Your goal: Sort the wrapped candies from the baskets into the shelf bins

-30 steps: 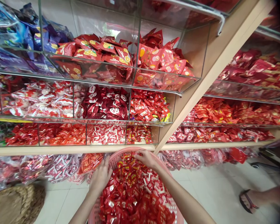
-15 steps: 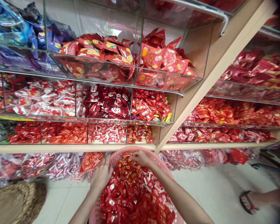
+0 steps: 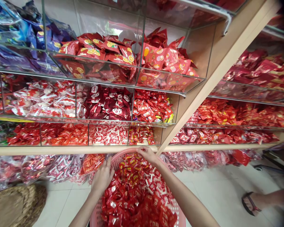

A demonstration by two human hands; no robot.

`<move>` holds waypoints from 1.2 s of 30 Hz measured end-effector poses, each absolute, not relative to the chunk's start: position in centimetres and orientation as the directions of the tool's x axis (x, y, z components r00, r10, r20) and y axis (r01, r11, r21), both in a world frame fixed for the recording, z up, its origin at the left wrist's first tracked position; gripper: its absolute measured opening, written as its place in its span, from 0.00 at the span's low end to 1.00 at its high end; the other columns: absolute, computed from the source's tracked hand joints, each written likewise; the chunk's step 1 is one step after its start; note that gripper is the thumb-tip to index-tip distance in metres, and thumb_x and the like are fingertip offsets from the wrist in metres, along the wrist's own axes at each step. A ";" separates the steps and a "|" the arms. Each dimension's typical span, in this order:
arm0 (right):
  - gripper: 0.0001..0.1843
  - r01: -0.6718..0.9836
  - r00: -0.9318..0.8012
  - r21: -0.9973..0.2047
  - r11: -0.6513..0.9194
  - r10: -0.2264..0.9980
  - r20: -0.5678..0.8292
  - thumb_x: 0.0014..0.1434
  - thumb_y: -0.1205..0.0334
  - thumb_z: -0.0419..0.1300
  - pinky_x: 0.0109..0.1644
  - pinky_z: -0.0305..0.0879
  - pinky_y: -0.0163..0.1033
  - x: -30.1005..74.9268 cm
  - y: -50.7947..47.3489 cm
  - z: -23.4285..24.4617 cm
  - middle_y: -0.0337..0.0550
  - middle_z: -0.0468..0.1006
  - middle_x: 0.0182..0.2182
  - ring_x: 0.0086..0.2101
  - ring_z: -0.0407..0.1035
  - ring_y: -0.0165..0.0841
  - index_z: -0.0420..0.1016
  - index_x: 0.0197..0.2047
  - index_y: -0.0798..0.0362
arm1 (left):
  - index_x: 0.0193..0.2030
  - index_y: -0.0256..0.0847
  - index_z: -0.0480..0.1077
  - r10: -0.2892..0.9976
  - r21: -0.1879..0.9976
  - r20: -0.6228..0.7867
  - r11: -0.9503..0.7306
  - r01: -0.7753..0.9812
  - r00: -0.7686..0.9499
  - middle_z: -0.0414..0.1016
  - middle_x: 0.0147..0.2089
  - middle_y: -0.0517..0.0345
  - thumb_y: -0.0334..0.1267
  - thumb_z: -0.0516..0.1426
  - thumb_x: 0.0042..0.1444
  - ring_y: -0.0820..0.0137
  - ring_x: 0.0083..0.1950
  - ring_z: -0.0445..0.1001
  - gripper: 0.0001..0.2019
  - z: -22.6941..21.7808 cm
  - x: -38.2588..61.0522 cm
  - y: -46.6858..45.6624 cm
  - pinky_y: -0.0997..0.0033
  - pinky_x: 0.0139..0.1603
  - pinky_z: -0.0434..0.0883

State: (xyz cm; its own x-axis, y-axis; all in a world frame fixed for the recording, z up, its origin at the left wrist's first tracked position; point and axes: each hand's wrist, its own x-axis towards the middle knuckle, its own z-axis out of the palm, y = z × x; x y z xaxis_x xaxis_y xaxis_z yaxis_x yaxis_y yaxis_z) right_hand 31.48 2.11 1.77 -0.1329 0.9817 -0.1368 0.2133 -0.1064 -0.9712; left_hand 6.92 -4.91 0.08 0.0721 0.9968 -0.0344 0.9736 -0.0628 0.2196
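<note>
A pink basket (image 3: 115, 161) of red-wrapped candies (image 3: 132, 176) sits between a person's forearms, before the shelves (image 3: 68, 150). The left hand (image 3: 103, 176) lies along its left rim, fingers loosely extended; the right hand (image 3: 148, 156), fingers bent, touches the far rim, farther forward. Whether either grips cannot be told.

The basket (image 3: 130, 150) is before the shelves (image 3: 49, 150), with wrapped sweets (image 3: 132, 201) inside it. The person's left hand (image 3: 105, 177) is at its left rim, the right hand (image 3: 148, 155) at its far rim (nearest the shelves). Bagged sweets (image 3: 61, 168) lie beneath the lowest shelf; a woven piece (image 3: 16, 208) sits left, another person's foot (image 3: 251, 204) right.
</note>
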 end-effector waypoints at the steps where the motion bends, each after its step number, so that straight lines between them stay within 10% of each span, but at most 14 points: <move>1: 0.14 0.122 -0.138 -0.980 -0.159 0.975 -0.176 0.48 0.51 0.60 0.33 0.65 0.33 31.5 2.1 1.8 0.36 0.71 0.24 0.26 0.66 0.28 0.69 0.29 0.54 | 0.65 0.35 0.49 0.997 0.220 -0.037 -0.063 0.973 0.073 0.64 0.58 0.40 0.39 0.41 0.61 0.60 0.47 0.74 0.26 0.2 6.9 -4.9 0.64 0.40 0.70; 7: 0.13 -0.025 -0.167 -0.964 -0.265 0.952 -0.257 0.45 0.60 0.62 0.41 0.67 0.37 32.0 2.4 0.8 0.36 0.75 0.28 0.31 0.72 0.30 0.69 0.36 0.53 | 0.65 0.34 0.48 0.996 0.219 -0.060 -0.057 0.974 0.072 0.65 0.58 0.39 0.38 0.41 0.60 0.60 0.47 0.73 0.26 0.5 7.0 -4.9 0.64 0.39 0.70; 13: 0.06 0.363 -0.143 -0.931 -0.045 0.984 -0.103 0.53 0.64 0.54 0.29 0.65 0.35 32.0 2.6 -0.4 0.35 0.72 0.24 0.24 0.69 0.30 0.68 0.36 0.53 | 0.65 0.35 0.48 0.997 0.219 -0.031 -0.068 0.973 0.077 0.64 0.58 0.40 0.38 0.42 0.60 0.62 0.48 0.73 0.26 0.2 6.9 -5.0 0.66 0.42 0.70; 19: 0.12 0.677 -0.245 -0.679 0.285 0.957 0.157 0.56 0.70 0.52 0.46 0.63 0.38 31.2 1.8 0.9 0.44 0.76 0.38 0.39 0.69 0.35 0.73 0.41 0.53 | 0.65 0.36 0.49 0.997 0.221 -0.025 -0.064 0.973 0.071 0.65 0.58 0.41 0.38 0.43 0.60 0.61 0.46 0.74 0.26 0.2 6.9 -5.0 0.65 0.40 0.70; 36: 0.12 0.866 -0.121 -0.452 0.213 0.967 0.224 0.61 0.61 0.48 0.40 0.60 0.34 30.1 0.6 2.4 0.44 0.72 0.41 0.35 0.69 0.33 0.69 0.45 0.50 | 0.65 0.36 0.48 0.996 0.232 -0.059 -0.052 0.971 0.067 0.65 0.57 0.40 0.38 0.43 0.60 0.61 0.46 0.74 0.26 0.5 6.9 -4.8 0.64 0.40 0.70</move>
